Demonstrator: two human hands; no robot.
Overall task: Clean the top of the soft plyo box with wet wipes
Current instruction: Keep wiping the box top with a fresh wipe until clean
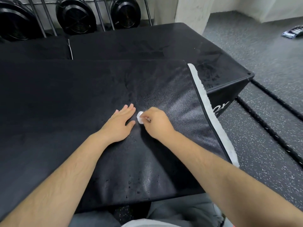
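- Pinching a small balled-up white wipe (139, 117), the right hand (155, 122) has its fingers curled and clamped on the wad, which it holds down on the black top of the box (65, 104).
- The wipe sits near the middle of the top, a little right of centre, with only its left part showing past the fingertips.
- The left hand (120, 123) lies palm down on the top just beside the wipe. Its fingers are straight and close together, the thumb is spread apart from them, and it holds nothing.
- The fingertips of the left hand come close to the wipe; I cannot tell whether they touch it.
- Both bare forearms reach in from the bottom edge, over the near edge of the box.
- The surface to the right of the hands shines with a wet sheen, and small drops dot it near the front edge.
- A fuzzy white strip (211, 112) runs along the right edge of the top, beside black piping.
- A second black box (147, 45) stands behind and to the right, lower, with part of a white logo on its side.
- A third black box (32, 48) lies at the far left, touching or just beside the second.
- Round black objects (75, 15) hang on a metal rack (47, 17) against the far wall.
- Two thick black ropes (262, 122) lie on the speckled grey floor (262, 46) at the right.
- A dark and white packet (293, 34) lies on the floor at the far right, well apart from the boxes.
- Grey trousers (180, 213) show at the bottom, under the near edge of the box.
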